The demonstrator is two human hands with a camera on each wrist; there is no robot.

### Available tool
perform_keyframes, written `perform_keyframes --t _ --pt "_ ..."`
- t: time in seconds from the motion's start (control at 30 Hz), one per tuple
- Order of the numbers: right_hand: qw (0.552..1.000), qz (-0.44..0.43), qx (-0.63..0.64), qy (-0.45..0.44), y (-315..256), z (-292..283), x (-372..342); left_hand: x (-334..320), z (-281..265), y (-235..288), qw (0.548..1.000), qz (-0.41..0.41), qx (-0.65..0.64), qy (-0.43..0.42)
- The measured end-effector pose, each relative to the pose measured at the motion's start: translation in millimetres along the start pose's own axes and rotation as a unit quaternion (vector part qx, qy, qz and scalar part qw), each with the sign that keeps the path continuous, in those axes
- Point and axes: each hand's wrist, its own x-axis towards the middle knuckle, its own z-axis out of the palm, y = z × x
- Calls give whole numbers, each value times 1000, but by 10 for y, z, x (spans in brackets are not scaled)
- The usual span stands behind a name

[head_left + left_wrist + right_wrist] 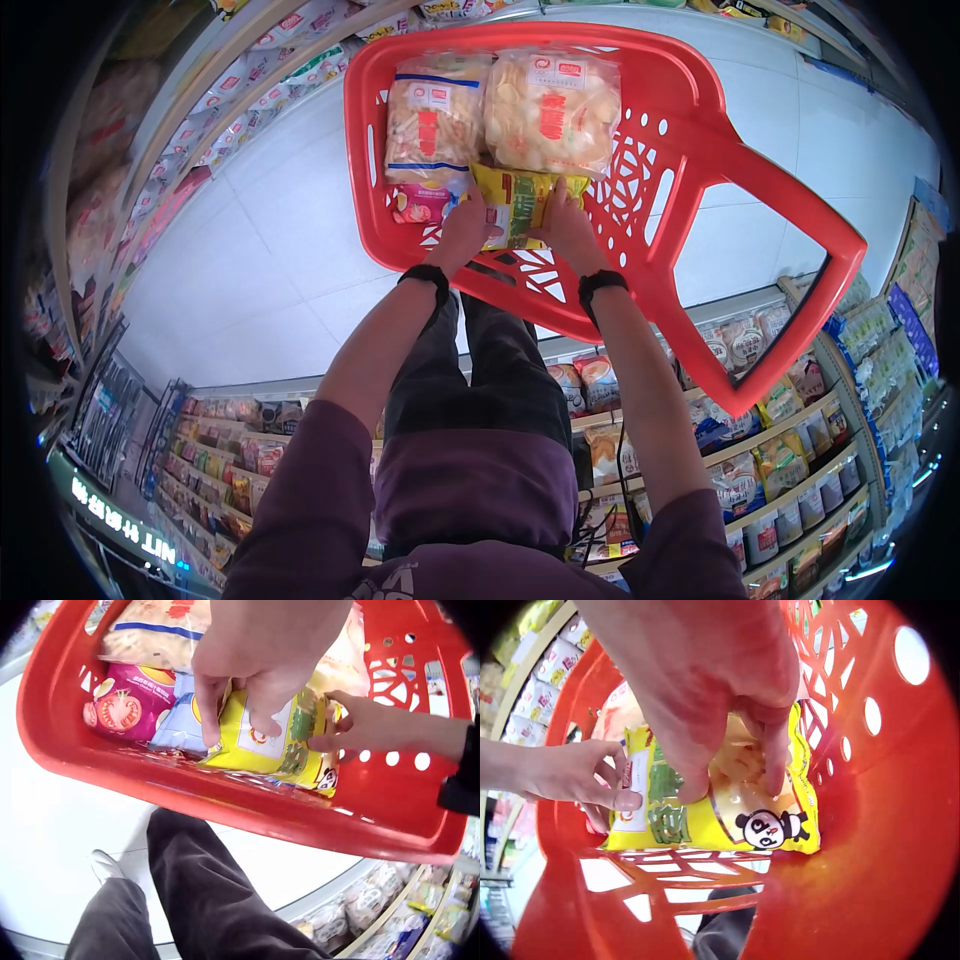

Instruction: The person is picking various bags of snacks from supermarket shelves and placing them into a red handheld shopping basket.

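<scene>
A yellow snack bag (519,205) with green lettering lies inside the red shopping basket (360,190), by its near wall. My left hand (465,228) grips the bag's left end, thumb and fingers spread across it. At the other end my right hand (568,228) holds it, thumb on the front and fingers over the window, as the right wrist view shows. A cartoon panda (769,829) is printed on its lower corner. Left of it sit a pink bag with a tomato picture (127,705) and a light blue bag (182,720), the latter partly hidden by my left hand.
Two large clear bags of pale snacks, one with blue strips (435,120) and one fuller (553,110), fill the basket's far side. The basket's handle (840,240) reaches right. Shelves of packaged snacks (765,480) run behind my legs, with more shelves (215,110) at left.
</scene>
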Motion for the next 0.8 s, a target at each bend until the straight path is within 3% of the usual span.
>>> perform_keyframes --t 0.07,0.17,0.2,0.23,0.27,0.3,0.33,0.37,0.4,0.43,0.5,0.53,0.63,0.8 --pt "996 39 31 -68 -14 -81 85 72 59 28 1000 -5 16 -23" --pt "997 -39 62 -29 149 18 122 53 -38 69 996 7 44 -78" --pt "1000 -25 16 2 70 -27 44 46 -95 99 994 16 69 -80" --pt "961 -183 -206 15 224 32 64 75 -203 124 992 25 96 -73" --pt "847 -324 -410 102 385 100 84 73 -207 29 991 51 99 -73" --pt "918 -263 -255 155 569 314 103 36 -260 -49 989 76 105 -72" --pt "981 -161 -85 64 355 23 -123 -60 -429 -14 992 68 81 -65" --pt "996 -35 85 16 125 -285 -358 -167 -586 15 995 60 56 -57" --pt "997 1 53 -48 28 -438 -497 -242 -703 -27 998 53 28 -21" --pt "994 -51 100 2 15 -442 -658 -345 -812 -75 999 47 -2 15" --pt "994 -57 20 -96 349 -255 -666 -654 -1141 -54 995 13 -27 95" --pt "995 -58 8 -86 296 -301 -760 -708 -1088 -251 982 29 -34 184" --pt "994 -29 -40 -96 -44 -639 -990 -1145 -1343 -409 973 -78 -78 201" --pt "991 -130 16 -14 -255 -717 -1042 -1872 -1224 -779 967 -128 -90 200"
